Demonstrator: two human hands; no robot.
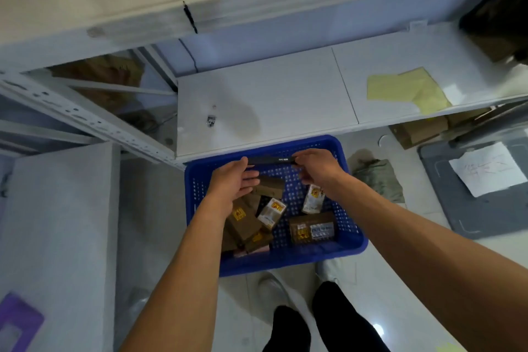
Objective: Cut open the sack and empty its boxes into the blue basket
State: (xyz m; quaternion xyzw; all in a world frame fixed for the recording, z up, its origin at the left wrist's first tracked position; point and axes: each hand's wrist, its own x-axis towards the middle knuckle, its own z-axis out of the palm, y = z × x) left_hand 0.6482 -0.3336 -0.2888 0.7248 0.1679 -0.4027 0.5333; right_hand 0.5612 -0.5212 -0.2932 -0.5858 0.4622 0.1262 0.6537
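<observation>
Fingers (251, 173) of left hand (233, 180) were loosely curled, thumb pinched on one end of black utility knife (271, 160) | right hand (317, 166) was pinched on other end | boxes (311, 228) were lying in blue basket (351, 248) on floor | sack (377, 177) was crumpled just right of basket | white shelf (265, 106) was above.

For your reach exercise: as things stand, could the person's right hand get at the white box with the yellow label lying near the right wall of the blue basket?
Probably yes. The right hand is above the blue basket, whose top is open, and nothing covers the white box. But it pinches one end of a black cutter, so it isn't free.
</observation>
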